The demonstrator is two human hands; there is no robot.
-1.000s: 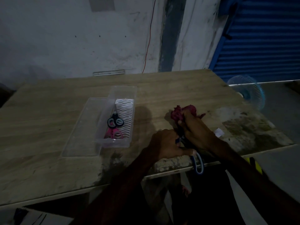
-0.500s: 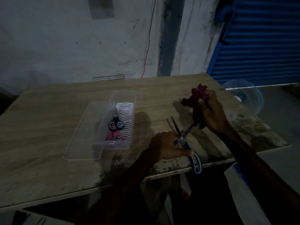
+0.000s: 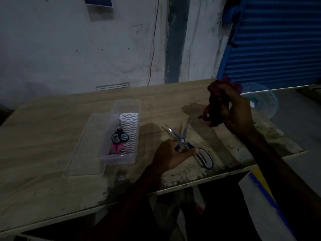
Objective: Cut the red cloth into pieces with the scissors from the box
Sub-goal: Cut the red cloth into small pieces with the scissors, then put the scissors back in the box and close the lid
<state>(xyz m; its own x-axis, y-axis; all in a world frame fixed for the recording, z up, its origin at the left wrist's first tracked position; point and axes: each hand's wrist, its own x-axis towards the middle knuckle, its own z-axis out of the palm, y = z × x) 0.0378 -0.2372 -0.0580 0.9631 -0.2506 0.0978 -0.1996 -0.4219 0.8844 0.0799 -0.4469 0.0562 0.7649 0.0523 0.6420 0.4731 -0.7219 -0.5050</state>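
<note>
Over the near right part of the wooden table (image 3: 52, 136), both hands are up and busy. The left hand (image 3: 171, 154) is wrapped around the handles of the blue-and-grey scissors (image 3: 188, 145), blades spread wide apart in a V and pointing away toward the wall, one handle loop sticking out to the right of the fist. The right hand (image 3: 234, 110) is raised higher and further right, fist closed tight on the bunched-up red cloth (image 3: 212, 108). Cloth pokes out above the knuckles and a ragged end hangs down on the left of the hand, clear of the tabletop. The cloth and the blade tips are near each other but not touching, there's a visible gap.

Left of the hands sits the clear plastic box (image 3: 129, 105) with two more pairs of scissors in it, a black-handled pair (image 3: 119, 137) and a pink-handled pair (image 3: 117, 149) closer to the near end, lying next to some wavy striped thing (image 3: 130, 129). The box's clear lid (image 3: 86, 145) lies flat right beside it on the left. Lighting is pretty dim. A small fan (image 3: 260, 101) sits off the far right edge of the table, in front of a blue roller shutter (image 3: 278, 40).
</note>
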